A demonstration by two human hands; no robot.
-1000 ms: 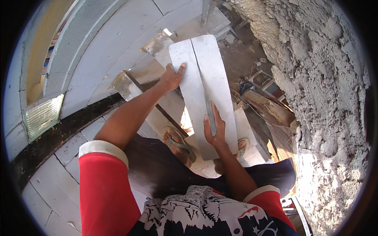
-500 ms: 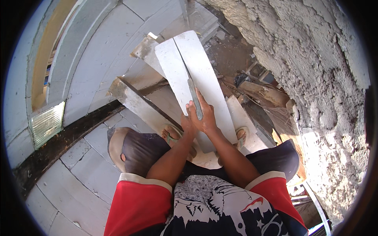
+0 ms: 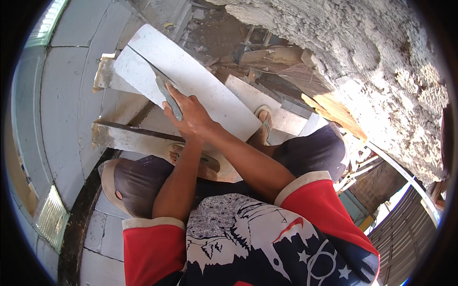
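A long white block (image 3: 205,86) lies slanted before me, its far end up to the left. A hand saw, seen edge-on, has its thin blade in a narrow slit near the block's left edge; its grey handle (image 3: 170,99) points back toward me. My right hand (image 3: 196,114) is closed around the handle, a finger stretched along it. Pressed against it is my left hand (image 3: 179,125), also closed at the handle and partly hidden by the right. My sandalled feet (image 3: 264,117) are beside and below the block.
Under the block are pale stained slabs (image 3: 129,137). A rough plastered wall (image 3: 353,52) rises on the right, with broken wood (image 3: 272,59) and rubble at its foot. At left are a grey block wall (image 3: 67,109), a dark beam (image 3: 78,229) and a ribbed glass block (image 3: 53,217).
My view has turned, so the block now lies more slanted and further left. Both hands are still on the saw handle. More of the ground at lower right has come into view.
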